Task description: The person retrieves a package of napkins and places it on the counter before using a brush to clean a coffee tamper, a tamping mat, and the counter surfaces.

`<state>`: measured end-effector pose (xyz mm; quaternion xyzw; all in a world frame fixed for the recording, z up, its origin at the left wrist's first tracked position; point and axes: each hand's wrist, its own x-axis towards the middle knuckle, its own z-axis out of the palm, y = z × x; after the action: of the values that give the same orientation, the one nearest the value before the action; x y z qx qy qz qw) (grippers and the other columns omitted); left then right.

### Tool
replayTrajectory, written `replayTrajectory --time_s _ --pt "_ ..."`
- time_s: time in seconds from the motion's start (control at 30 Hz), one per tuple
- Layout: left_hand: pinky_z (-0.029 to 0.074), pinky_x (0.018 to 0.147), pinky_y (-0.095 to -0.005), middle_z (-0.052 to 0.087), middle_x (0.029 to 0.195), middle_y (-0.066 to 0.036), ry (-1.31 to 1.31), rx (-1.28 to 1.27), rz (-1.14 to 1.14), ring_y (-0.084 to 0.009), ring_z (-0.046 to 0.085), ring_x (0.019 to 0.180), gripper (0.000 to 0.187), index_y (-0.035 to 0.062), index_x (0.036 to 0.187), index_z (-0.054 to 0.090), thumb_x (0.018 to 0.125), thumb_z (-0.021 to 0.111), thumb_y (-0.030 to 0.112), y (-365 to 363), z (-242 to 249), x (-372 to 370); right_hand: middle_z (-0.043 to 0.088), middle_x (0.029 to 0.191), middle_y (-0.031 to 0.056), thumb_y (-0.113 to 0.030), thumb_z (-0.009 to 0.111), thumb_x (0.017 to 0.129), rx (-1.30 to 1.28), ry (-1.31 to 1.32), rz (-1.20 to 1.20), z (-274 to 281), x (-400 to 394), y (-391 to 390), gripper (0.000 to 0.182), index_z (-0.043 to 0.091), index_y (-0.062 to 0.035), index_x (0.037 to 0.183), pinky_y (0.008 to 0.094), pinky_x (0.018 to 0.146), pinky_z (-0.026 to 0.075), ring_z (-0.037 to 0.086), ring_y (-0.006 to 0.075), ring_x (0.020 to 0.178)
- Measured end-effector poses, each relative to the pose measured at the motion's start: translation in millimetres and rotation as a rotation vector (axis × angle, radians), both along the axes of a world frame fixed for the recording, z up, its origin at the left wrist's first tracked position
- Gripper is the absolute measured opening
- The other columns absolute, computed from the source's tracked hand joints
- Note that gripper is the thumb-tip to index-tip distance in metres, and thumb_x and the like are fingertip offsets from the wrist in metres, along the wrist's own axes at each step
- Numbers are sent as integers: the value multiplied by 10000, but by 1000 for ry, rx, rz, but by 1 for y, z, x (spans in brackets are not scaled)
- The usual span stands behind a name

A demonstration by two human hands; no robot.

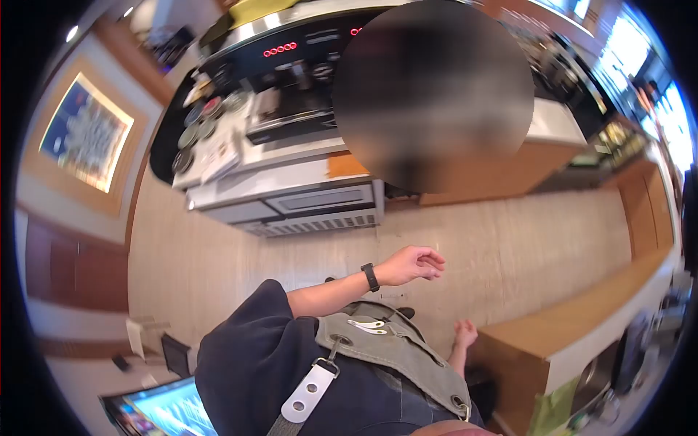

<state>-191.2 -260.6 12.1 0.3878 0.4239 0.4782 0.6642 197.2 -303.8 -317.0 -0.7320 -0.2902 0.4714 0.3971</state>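
My left hand point(414, 266), with a black watch point(370, 277) on its wrist, is held in front of my body over the floor. Its fingers are loosely bent and apart, and it holds nothing. Lower and to the right, my right hand point(465, 333) hangs beside the end of a wooden counter point(512, 349), apparently not touching it. Its fingers look relaxed and slightly bent, with nothing visible in them. A grey-green apron point(385, 341) with a white strap tab point(309, 393) covers my dark shirt.
Ahead, a white worktop point(273, 152) carries a black coffee machine point(291, 109), small round containers point(189, 136) and an orange cloth point(347, 165). Below stands an under-counter unit point(320, 200). A blurred disc hides the area right of it. A lit screen point(167, 407) is at lower left.
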Motion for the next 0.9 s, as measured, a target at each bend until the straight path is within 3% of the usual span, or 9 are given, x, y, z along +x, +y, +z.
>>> replayTrajectory --time_s 0.13,0.23,0.33,0.43,0.5,0.57,0.63,0.7,0.9 --pt "607 889 -341 751 1085 -107 -12 -217 9 -191 737 996 300 2 1229 668 1041 669 237 -46 9 -105 715 985 159 -54 733 942 -67 221 316 27 -145 33 316 629 84 1207 374 732 660 732 245 818" --pt "605 890 -341 749 1101 -113 -26 -204 186 -192 735 1019 333 18 1247 661 1039 677 277 -90 -16 -186 712 972 184 -102 720 971 154 236 435 2 -227 32 340 610 96 1225 381 716 670 736 256 791" --pt "598 902 -345 748 1138 -111 17 -199 405 -209 734 1039 342 34 1234 668 1043 668 317 -146 -38 -267 706 1004 189 -127 704 989 -63 157 589 41 -302 26 356 596 99 1241 379 736 668 736 266 867" --pt "601 924 -376 737 1176 -114 -150 -196 640 -239 734 1050 303 40 1235 661 1052 649 281 -192 -53 -351 704 1006 164 -40 674 973 -157 157 634 28 -353 20 326 584 87 1260 393 773 648 723 248 904" --pt "602 961 -423 721 1197 -130 -472 -169 783 -281 720 1090 274 40 1238 650 1055 633 244 -208 -71 -420 702 1021 140 -32 667 966 -122 84 695 0 -371 19 328 591 75 1266 379 783 636 706 230 934" --pt "581 1023 -472 650 1291 -171 -684 -8 979 -332 675 1165 358 23 1316 579 1038 655 236 -216 -115 -495 702 1031 118 -32 661 961 -105 64 727 -4 -393 20 324 603 58 1266 371 784 627 694 216 935" --pt "571 1039 -481 600 1270 -170 -799 -82 1306 -344 658 1151 520 3 1328 544 976 750 326 -209 -112 -553 704 1036 98 -40 658 959 -120 88 737 11 -416 25 314 621 37 1261 367 777 623 688 205 909" --pt "525 1097 -523 536 1328 -171 -732 -110 1498 -376 615 1193 689 -30 1387 471 926 803 360 -200 -119 -602 705 1054 92 -50 659 960 -136 48 803 29 -432 31 318 629 21 1269 376 788 624 689 210 921" --pt "555 922 -460 626 1193 -123 -482 -202 1556 -286 630 1035 556 41 1321 584 907 820 328 -179 -126 -667 724 1077 101 -74 675 950 -297 13 800 27 -451 59 334 661 10 1273 380 833 618 701 230 959"
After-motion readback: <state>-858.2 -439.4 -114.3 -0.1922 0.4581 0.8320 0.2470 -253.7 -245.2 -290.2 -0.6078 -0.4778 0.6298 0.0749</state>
